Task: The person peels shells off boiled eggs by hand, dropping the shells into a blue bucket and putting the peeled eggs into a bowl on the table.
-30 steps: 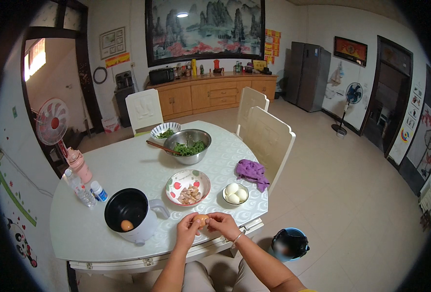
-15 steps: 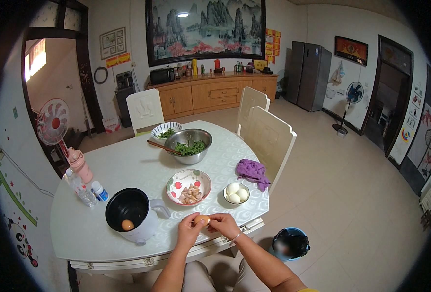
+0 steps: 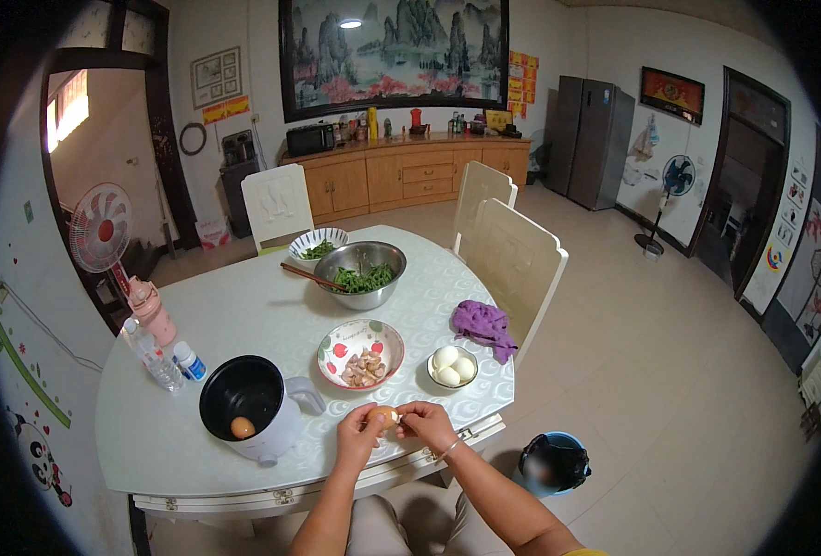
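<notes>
Over the table's near edge, my left hand (image 3: 358,434) grips a brown egg (image 3: 382,416) whose shell is partly off, showing white at its right end. My right hand (image 3: 426,426) is closed in a pinch at that white end; a bit of shell seems to be between the fingertips, though it is small. Beyond my hands, a bowl with painted fruit (image 3: 361,335) holds broken brown shell pieces (image 3: 364,368). To its right, peeled white eggs (image 3: 447,375) fill a small bowl (image 3: 436,385). Another brown egg (image 3: 243,427) lies inside the black-lined electric pot (image 3: 285,435) at left.
A steel bowl (image 3: 373,298) of chopped greens with chopsticks and a striped bowl (image 3: 334,236) stand farther back. Bottles (image 3: 191,361) line the left side. A purple cloth (image 3: 483,326) lies at the right edge. A lined bin (image 3: 555,463) is on the floor; chairs (image 3: 512,259) stand behind.
A white patch now shows on the egg where shell has come away. My right hand has drawn slightly away from the left, while the left stays nearly in place.
</notes>
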`<state>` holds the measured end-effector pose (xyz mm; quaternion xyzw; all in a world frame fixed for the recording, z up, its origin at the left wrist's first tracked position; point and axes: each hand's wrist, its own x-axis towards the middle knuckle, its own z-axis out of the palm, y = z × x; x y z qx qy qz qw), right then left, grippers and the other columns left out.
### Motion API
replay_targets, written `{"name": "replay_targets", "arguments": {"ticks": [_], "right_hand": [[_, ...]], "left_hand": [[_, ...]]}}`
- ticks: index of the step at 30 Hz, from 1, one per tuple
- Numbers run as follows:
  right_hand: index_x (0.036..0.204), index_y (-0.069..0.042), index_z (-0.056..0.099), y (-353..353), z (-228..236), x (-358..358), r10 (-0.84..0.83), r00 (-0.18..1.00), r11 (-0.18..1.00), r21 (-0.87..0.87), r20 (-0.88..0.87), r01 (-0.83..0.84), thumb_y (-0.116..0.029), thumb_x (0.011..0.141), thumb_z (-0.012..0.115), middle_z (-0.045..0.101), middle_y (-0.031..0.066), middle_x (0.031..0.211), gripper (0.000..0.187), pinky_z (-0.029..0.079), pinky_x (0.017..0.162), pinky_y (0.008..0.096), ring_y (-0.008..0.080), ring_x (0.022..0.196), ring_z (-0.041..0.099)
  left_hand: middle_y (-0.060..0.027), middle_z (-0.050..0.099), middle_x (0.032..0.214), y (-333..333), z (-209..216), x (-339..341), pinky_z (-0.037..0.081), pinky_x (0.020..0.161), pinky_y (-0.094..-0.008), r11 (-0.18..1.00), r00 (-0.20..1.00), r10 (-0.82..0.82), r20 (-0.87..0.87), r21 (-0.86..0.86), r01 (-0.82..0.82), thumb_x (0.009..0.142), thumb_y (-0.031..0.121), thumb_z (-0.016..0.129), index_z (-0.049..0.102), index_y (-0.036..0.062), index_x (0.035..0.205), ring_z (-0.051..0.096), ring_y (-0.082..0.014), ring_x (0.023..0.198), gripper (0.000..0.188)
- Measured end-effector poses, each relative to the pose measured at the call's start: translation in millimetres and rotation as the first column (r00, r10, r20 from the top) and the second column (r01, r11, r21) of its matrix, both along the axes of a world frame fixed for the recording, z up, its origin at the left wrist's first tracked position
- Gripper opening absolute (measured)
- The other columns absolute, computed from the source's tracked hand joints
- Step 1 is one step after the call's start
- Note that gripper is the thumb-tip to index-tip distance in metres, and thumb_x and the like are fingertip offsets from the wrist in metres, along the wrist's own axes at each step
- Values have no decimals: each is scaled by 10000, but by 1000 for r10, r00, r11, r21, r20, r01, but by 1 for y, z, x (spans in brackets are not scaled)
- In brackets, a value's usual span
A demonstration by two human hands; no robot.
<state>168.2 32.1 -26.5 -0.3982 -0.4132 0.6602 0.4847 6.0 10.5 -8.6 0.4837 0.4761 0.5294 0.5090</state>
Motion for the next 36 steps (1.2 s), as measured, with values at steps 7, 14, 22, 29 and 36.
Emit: {"name": "replay_targets", "arguments": {"ticks": [7,14,22,29,36], "right_hand": [[1065,45,584,-12,24,7,75,989,996,-28,-130,-79,-83,855,566,628,89,850,247,518,641,246,130,687,608],[1075,31,593,-9,23,12,157,985,980,112,72,-164,-137,851,602,636,71,898,281,517,673,237,115,717,609],[1044,44,603,-6,18,10,111,981,984,120,158,-130,-96,850,557,637,85,846,244,517,636,242,114,676,605],[1014,40,597,-3,2,7,24,993,999,-24,-120,-27,-58,866,535,628,95,849,188,534,654,262,154,687,621],[1063,41,564,-9,16,1,40,998,999,11,-52,-39,-103,837,616,625,91,914,273,525,651,250,142,704,619]], "left_hand": [[-91,629,880,2,1,-3,409,425,-204,993,994,-54,90,-99,63,877,157,559,559,8,1095,538,-101,549,264],[-83,633,834,2,7,0,419,427,-200,991,996,-77,37,-111,80,891,177,533,594,8,1052,536,-102,529,242],[-81,629,824,4,6,-3,430,436,-208,980,994,-80,76,-175,93,898,211,527,604,10,1048,545,-114,535,262],[-94,626,934,3,5,-1,461,513,-224,981,956,-87,282,-141,131,921,170,476,547,32,1097,592,-137,677,234],[-70,616,997,3,-1,2,463,524,-217,998,991,-14,131,-52,21,912,142,490,518,37,1132,588,-114,705,245]]}}
